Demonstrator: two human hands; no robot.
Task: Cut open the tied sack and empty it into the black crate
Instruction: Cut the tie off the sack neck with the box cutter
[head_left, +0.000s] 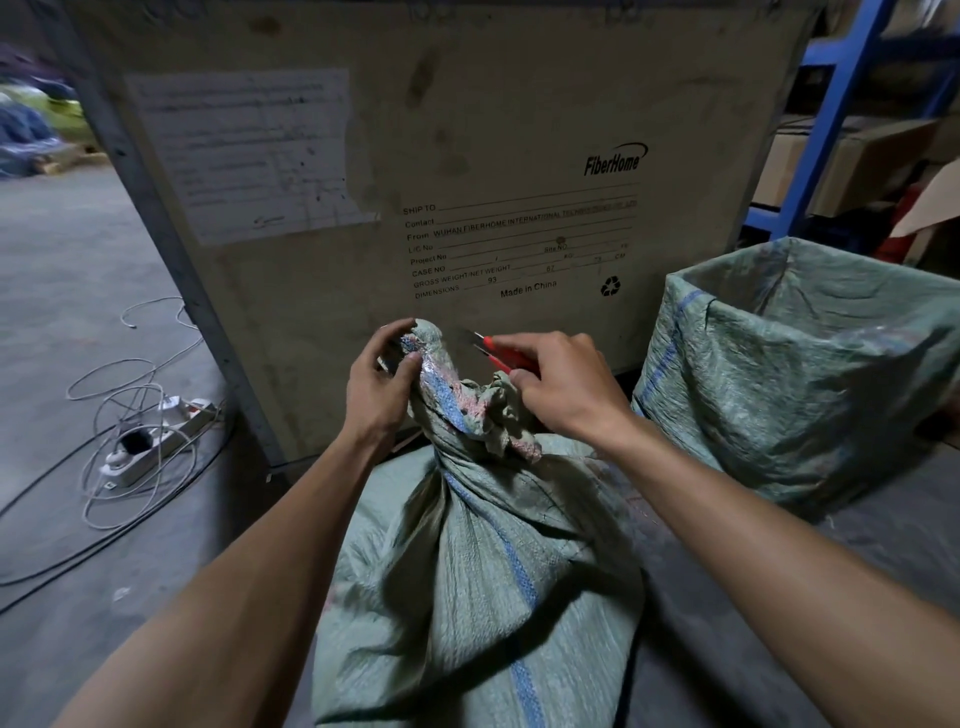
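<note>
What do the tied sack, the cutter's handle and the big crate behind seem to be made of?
Tied sack: woven plastic, likely polypropylene; crinkled green weave, blue stripe. Cutter handle: red, smooth, probably plastic. Crate: matt, stained board, perhaps plywood, with printed lettering.

Place: a warehouse or storeroom is showing here.
Floor: bare grey concrete (62, 270) is stretching away to the left.
Freight: a large shipping crate (467, 171) is standing ahead, carrying printed shipping fields and a pasted paper label (244, 156).
Storage: blue metal shelving (836, 114) is holding cardboard boxes (841, 161) at right.
Sacks: green woven sacks (795, 374) are sitting on the floor.
Power: white power strips (156, 441) and loose cables (109, 499) are lying across the concrete.
</note>
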